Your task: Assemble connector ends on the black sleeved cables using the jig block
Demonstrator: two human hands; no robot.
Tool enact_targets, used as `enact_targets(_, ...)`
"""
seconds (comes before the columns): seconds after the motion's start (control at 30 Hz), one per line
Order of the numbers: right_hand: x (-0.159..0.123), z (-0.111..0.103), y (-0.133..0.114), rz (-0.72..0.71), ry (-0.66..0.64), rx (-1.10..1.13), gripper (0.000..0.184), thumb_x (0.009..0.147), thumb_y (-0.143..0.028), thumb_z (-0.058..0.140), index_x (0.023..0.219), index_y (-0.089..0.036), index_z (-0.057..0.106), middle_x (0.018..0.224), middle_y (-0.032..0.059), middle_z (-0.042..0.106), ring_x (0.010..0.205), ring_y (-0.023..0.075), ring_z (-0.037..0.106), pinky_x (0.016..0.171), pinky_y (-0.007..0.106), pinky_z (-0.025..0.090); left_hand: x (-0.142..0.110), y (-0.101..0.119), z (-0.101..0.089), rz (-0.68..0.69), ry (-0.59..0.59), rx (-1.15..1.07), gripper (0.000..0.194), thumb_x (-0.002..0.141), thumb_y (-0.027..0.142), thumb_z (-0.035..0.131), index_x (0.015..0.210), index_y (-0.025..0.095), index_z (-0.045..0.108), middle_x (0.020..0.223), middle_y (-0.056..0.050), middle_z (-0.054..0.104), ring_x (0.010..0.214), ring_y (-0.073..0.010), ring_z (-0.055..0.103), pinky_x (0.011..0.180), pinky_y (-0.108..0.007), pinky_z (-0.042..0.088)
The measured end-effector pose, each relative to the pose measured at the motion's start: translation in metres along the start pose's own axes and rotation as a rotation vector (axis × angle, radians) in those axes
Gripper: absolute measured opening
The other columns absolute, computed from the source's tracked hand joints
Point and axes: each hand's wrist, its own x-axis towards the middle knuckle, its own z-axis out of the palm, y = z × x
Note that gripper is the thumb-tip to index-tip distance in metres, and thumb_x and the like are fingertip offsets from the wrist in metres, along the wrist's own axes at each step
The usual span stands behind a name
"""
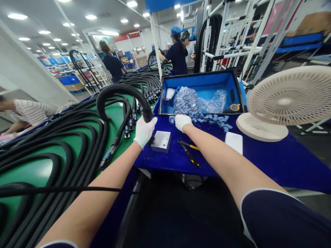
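My left hand [145, 131], in a white glove, is closed around the end of a black corrugated hose [124, 89], which arches up and back over the green surface. Just right of that hand a silver metal block [162, 138] with small holes sits on the blue table. My right hand [183, 122], also gloved, is at the near edge of a pile of small blue plastic pieces [207, 119]. Its fingers are curled together, and whatever they may hold is hidden. Pliers with black-and-yellow handles [190, 155] lie below my right wrist.
A blue bin [201, 82] holds bagged blue pieces [185, 98] and a tape measure [234, 107]. A beige fan [281, 101] stands right, beside a white flat object [234, 142]. Many black hoses [77, 137] cover the green surface [42, 168]. Several people work beyond.
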Motion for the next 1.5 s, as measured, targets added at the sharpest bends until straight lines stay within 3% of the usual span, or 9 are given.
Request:
enact_targets(0.2,-0.022,-0.002,0.006,-0.047,0.067,0.049,0.033,0.087,-0.021,0.058,0.116,-0.009,0.069,0.124,0.0249,0.066,0.111,0.0327,0.067,0.096,0.04,0.049,0.002,-0.003,-0.007,0.034,-0.047,-0.101,0.031,0.081,0.032,0.071,0.105,0.015,0.062,0.054,0.006,0.048,0.044,-0.0101,0.043,0.045,-0.023,0.04)
enact_targets(0.43,-0.051,-0.015,0.014,-0.16,0.122,0.235,0.04,0.084,-0.022,0.06,0.124,-0.019,0.067,0.113,0.0084,0.074,0.103,0.0223,0.068,0.093,0.029,0.049,0.0,-0.009,-0.009,0.031,-0.021,-0.119,0.033,0.08,0.034,0.072,0.106,0.016,0.063,0.053,0.006,0.05,0.043,-0.0101,0.045,0.046,-0.023,0.041)
enact_targets(0.57,-0.077,-0.024,-0.008,-0.353,0.077,0.445,0.032,0.08,-0.02,0.065,0.111,-0.021,0.075,0.111,0.0025,0.075,0.1,0.018,0.067,0.093,0.025,0.047,0.001,-0.01,-0.01,0.021,-0.04,-0.111,0.036,0.081,0.035,0.071,0.11,0.015,0.063,0.052,0.006,0.049,0.043,-0.0104,0.044,0.047,-0.024,0.042)
enact_targets(0.7,-0.095,-0.029,-0.041,-0.496,-0.048,0.638,0.018,0.082,-0.023,0.066,0.094,-0.016,0.077,0.091,0.0031,0.075,0.079,0.0157,0.064,0.076,0.025,0.047,0.002,-0.007,-0.014,0.026,-0.07,-0.071,0.036,0.082,0.033,0.072,0.11,0.013,0.064,0.053,0.004,0.053,0.047,-0.0122,0.05,0.053,-0.026,0.044)
enact_targets(0.93,-0.076,-0.025,-0.076,-0.521,-0.178,0.557,0.027,0.082,-0.037,0.069,0.073,-0.012,0.072,0.066,-0.0004,0.062,0.062,0.0117,0.051,0.06,0.025,0.034,0.004,-0.006,-0.02,0.062,-0.106,0.007,0.034,0.082,0.031,0.069,0.111,0.013,0.065,0.069,-0.001,0.065,0.066,-0.0166,0.062,0.07,-0.031,0.051)
enact_targets(1.2,-0.065,-0.01,-0.072,-0.42,-0.282,0.736,0.045,0.073,-0.057,0.075,0.076,-0.012,0.075,0.063,-0.0009,0.062,0.057,0.0104,0.05,0.056,0.023,0.039,0.0,0.001,-0.02,-0.013,-0.146,-0.139,0.033,0.083,0.044,0.074,0.096,0.016,0.061,0.072,-0.002,0.062,0.064,-0.0142,0.059,0.065,-0.027,0.051)
enact_targets(1.33,-0.071,-0.011,-0.069,-0.392,-0.327,0.693,0.046,0.075,-0.059,0.074,0.086,-0.014,0.077,0.071,0.0027,0.071,0.059,0.0127,0.058,0.055,0.022,0.044,-0.012,0.008,-0.068,-0.119,0.003,-0.334,0.048,0.086,0.062,0.066,0.107,0.02,0.058,0.085,-0.005,0.064,0.062,-0.0137,0.059,0.053,-0.025,0.048)
enact_targets(1.4,-0.073,-0.011,-0.068,-0.421,-0.305,0.672,0.039,0.079,-0.052,0.073,0.09,-0.015,0.078,0.079,0.0038,0.075,0.064,0.0137,0.062,0.059,0.022,0.046,-0.032,0.01,-0.116,-0.298,0.024,-0.4,0.054,0.086,0.068,0.063,0.111,0.02,0.06,0.084,-0.005,0.063,0.057,-0.0117,0.054,0.048,-0.023,0.046)
enact_targets(1.5,-0.074,-0.008,-0.067,-0.462,-0.254,0.612,0.025,0.082,-0.04,0.07,0.092,-0.018,0.079,0.085,0.003,0.077,0.07,0.0142,0.065,0.064,0.022,0.048,-0.083,0.012,-0.196,-0.678,-0.084,-0.274,0.052,0.082,0.064,0.068,0.107,0.019,0.066,0.081,-0.007,0.063,0.049,-0.0097,0.043,0.04,-0.022,0.035)
